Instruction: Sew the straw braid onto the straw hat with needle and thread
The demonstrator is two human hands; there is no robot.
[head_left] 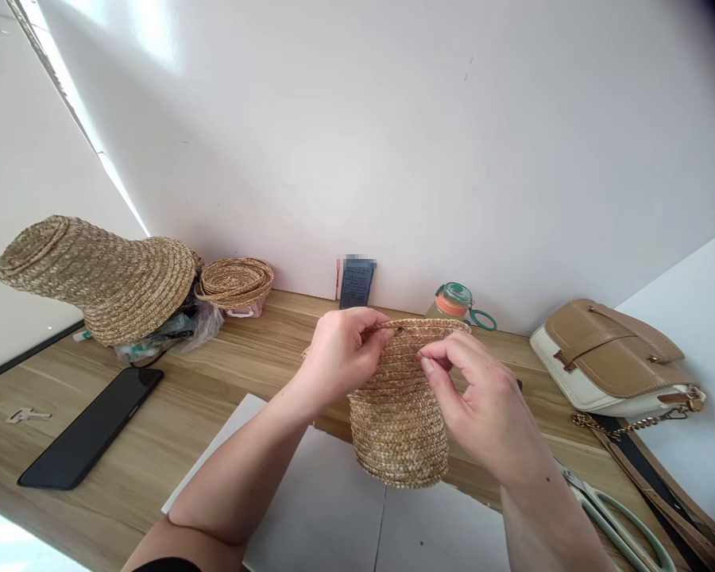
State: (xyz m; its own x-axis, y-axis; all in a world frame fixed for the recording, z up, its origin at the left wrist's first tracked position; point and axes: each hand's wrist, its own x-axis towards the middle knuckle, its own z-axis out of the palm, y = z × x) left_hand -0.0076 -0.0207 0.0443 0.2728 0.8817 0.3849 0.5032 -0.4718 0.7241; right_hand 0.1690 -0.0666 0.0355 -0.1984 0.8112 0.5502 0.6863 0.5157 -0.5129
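I see a small straw basket (400, 413) held up over the wooden table (226, 373). My left hand (339, 349) pinches its rim. My right hand (482, 405) pinches something tiny by the rim. The basket's woven body looks done; the rim seems unfinished.

No legible text anywhere, the print on the dark card (356, 283) against the wall too small and blurred.

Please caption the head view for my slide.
Both hands, left and right, hold a small straw basket above a wooden desk.
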